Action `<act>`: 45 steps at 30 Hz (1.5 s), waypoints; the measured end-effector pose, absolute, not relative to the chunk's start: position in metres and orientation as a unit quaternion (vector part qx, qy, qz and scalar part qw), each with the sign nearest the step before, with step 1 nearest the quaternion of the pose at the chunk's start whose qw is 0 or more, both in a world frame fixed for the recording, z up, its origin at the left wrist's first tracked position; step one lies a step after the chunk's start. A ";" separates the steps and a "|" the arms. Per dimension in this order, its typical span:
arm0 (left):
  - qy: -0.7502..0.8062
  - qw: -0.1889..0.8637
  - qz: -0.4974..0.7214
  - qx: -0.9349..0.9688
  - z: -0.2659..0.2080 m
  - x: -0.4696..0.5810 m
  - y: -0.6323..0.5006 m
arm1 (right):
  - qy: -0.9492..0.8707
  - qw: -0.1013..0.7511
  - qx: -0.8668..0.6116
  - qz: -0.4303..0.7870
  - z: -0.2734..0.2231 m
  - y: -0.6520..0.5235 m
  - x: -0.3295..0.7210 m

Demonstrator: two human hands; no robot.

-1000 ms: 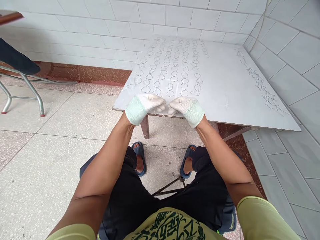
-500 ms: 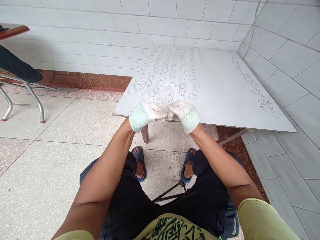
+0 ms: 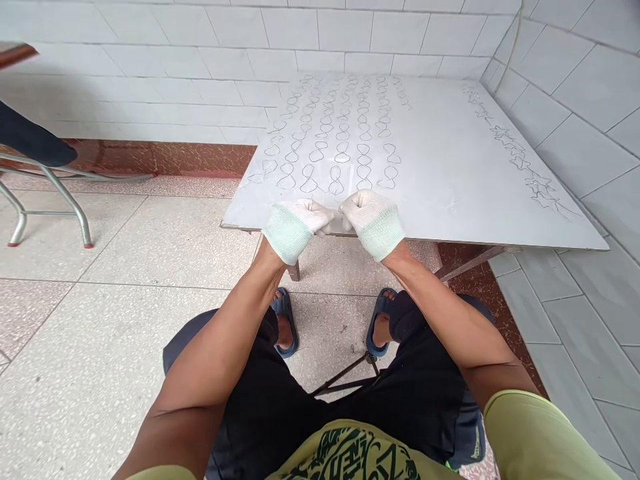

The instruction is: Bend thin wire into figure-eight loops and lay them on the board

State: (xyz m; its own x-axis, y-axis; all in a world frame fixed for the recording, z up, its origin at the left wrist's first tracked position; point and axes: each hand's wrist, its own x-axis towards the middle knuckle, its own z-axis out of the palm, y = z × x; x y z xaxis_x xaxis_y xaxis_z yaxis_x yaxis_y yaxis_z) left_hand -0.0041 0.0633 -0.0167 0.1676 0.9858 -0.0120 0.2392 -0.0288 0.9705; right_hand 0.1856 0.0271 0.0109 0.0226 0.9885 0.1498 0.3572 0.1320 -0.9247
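Note:
Both of my hands wear white knit gloves with pale green cuffs. My left hand (image 3: 311, 219) is closed in a pinch just above the front edge of the white board (image 3: 440, 187). My right hand (image 3: 361, 212) is pinched too, its fingertips a small gap from the left ones. Whatever lies between the fingers is too thin or hidden to make out. Beyond my hands, several rows of thin, dark, wire-like twisted loops (image 3: 335, 180) lie on the board. Along its right side runs a line of star-like thin wire shapes (image 3: 543, 190).
White tiled walls (image 3: 345, 30) meet behind and to the right of the board. At far left, a person's dark-clothed leg (image 3: 35, 137) rests over a metal-legged stool (image 3: 67, 200), under a brown tabletop edge (image 3: 15, 53). A thin black stand (image 3: 350, 377) is on the floor between my feet.
My fingers have curled in more tightly, and a small gap now shows between the two hands. The view has shifted slightly; the loops on the board look unchanged.

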 end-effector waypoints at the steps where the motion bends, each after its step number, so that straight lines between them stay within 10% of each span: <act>1: 0.514 0.467 0.409 0.592 -0.017 -0.003 0.063 | -0.607 0.443 -0.557 0.354 0.011 0.028 0.186; 13: 0.400 0.604 0.436 0.535 -0.002 -0.011 0.057 | -0.586 0.500 -0.509 0.385 0.013 0.037 0.203; 45: 0.486 0.444 0.421 0.624 -0.008 -0.002 0.048 | -0.598 0.465 -0.517 0.399 0.004 0.042 0.195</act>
